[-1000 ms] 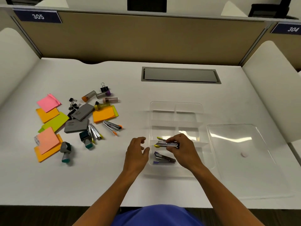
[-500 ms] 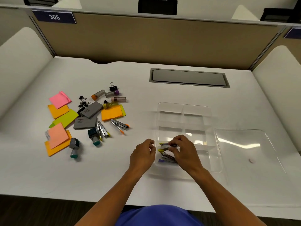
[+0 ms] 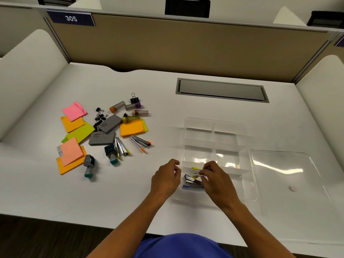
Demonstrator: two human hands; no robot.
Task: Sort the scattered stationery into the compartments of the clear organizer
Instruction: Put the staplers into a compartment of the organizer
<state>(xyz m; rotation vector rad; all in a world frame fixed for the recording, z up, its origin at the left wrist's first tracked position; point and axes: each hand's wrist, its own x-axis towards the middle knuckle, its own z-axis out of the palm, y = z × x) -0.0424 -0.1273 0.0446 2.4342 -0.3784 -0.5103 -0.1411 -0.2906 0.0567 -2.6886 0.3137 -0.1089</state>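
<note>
The clear organizer (image 3: 230,125) lies on the white desk, right of centre. In its long front compartment lies a purple-tipped staple remover (image 3: 191,182). My right hand (image 3: 216,178) reaches into that compartment and pinches a yellow-tipped staple remover (image 3: 197,173) just above the purple one. My left hand (image 3: 166,178) rests loosely curled at the organizer's left wall and holds nothing. Scattered at left are sticky-note pads (image 3: 76,135), grey erasers (image 3: 102,137), black binder clips (image 3: 100,116), small lead tubes (image 3: 130,111), stamps (image 3: 89,165) and two more staple removers (image 3: 141,142).
The organizer's clear lid (image 3: 290,175) lies flat just to its right. A grey cable hatch (image 3: 221,90) is set into the desk behind. Tan partition panels and white side dividers wall in the desk. The front edge runs below my forearms.
My right hand has lowered the yellow-tipped staple remover deeper into the front compartment, onto the purple one. My left hand has drawn in against the organizer's left wall.
</note>
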